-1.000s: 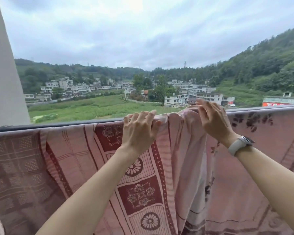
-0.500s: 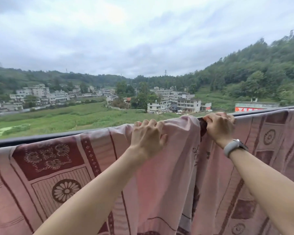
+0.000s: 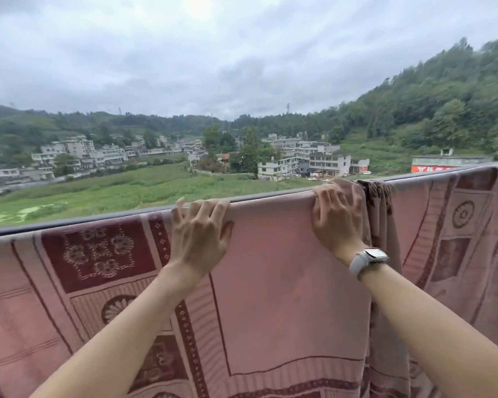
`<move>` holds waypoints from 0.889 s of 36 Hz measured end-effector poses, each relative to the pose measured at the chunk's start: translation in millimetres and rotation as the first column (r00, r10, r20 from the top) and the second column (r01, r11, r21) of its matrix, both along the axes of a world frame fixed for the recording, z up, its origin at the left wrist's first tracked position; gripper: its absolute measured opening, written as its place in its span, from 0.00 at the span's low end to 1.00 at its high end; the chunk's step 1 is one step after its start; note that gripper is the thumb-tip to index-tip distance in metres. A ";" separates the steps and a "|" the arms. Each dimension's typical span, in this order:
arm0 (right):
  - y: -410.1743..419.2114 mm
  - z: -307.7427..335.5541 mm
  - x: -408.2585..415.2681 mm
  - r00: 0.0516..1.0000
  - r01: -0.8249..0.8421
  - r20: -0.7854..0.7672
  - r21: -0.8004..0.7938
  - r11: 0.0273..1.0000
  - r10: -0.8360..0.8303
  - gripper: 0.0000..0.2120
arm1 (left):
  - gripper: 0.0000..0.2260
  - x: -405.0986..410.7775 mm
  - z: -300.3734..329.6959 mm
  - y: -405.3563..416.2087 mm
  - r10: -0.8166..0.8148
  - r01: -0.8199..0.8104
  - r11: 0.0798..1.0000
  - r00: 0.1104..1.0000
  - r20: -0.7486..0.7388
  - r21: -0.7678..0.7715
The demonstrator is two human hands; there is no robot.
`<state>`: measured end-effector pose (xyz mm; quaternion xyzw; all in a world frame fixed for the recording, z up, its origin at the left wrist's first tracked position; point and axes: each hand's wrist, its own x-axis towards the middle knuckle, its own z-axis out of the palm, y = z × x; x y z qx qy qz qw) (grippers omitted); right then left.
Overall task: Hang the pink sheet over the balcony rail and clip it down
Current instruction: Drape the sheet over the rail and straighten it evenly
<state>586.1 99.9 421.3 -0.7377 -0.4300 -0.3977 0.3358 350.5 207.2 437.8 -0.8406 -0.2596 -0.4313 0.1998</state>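
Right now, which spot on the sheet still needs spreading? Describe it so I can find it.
Follow the balcony rail rightward along the pink sheet to the right hand with the watch. Just right of that hand is the bunched fold: dark, crumpled pleats, while the cloth either side lies flat.

Pink sheet, maroon floral squares

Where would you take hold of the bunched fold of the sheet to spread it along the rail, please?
Probably at its top, where the bunched fold crests the rail, pinching from above with the right hand beside it. The gathers are tightest there and the sheet hangs flat below.
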 end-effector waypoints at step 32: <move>222.2 21.8 -514.6 0.788 -0.559 0.214 -0.144 0.816 0.578 0.14 | 0.13 -496.1 6.1 176.2 0.170 -0.091 0.959 0.943 0.286 -0.269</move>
